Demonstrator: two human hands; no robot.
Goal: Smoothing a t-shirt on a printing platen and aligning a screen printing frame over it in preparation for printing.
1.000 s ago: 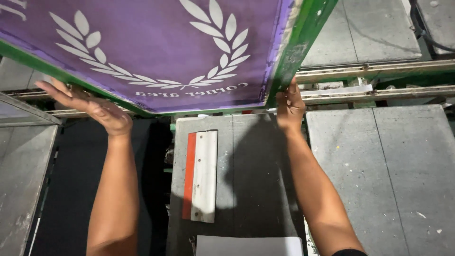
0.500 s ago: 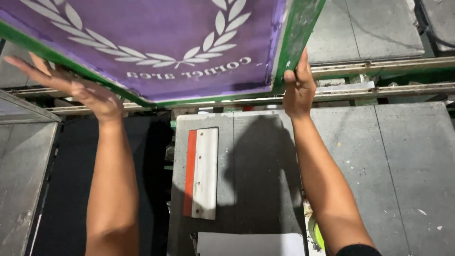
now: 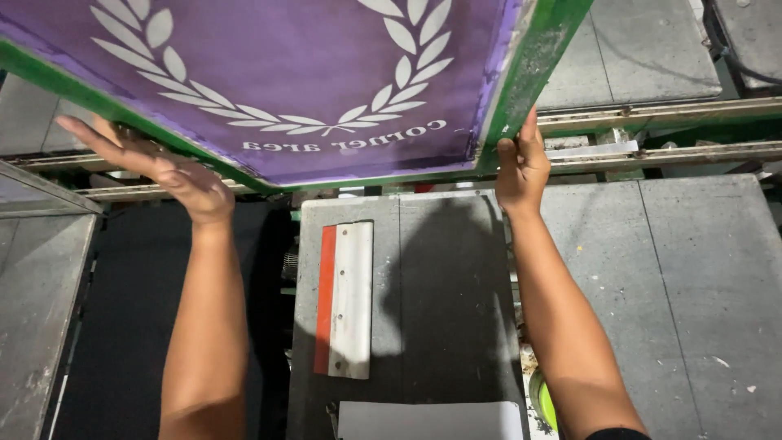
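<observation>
A large green-framed printing screen (image 3: 538,65) with purple mesh and a white wreath design is lifted and tilted above a grey platen (image 3: 440,293). My left hand (image 3: 175,175) presses flat, fingers spread, against the frame's near left edge from below. My right hand (image 3: 521,163) grips the frame's near right corner. On the platen lies a squeegee (image 3: 346,300) with a white handle and a red blade, left of centre, apart from both hands.
A white sheet (image 3: 432,421) lies at the platen's near edge. More grey platens stand at the right (image 3: 676,285) and the left (image 3: 37,301). Metal rails (image 3: 652,134) run across behind. A dark gap (image 3: 130,326) lies under my left arm.
The screen and both hands have shifted slightly as the view moved; the right hand has slid up along the frame's corner. The squeegee has not moved.
</observation>
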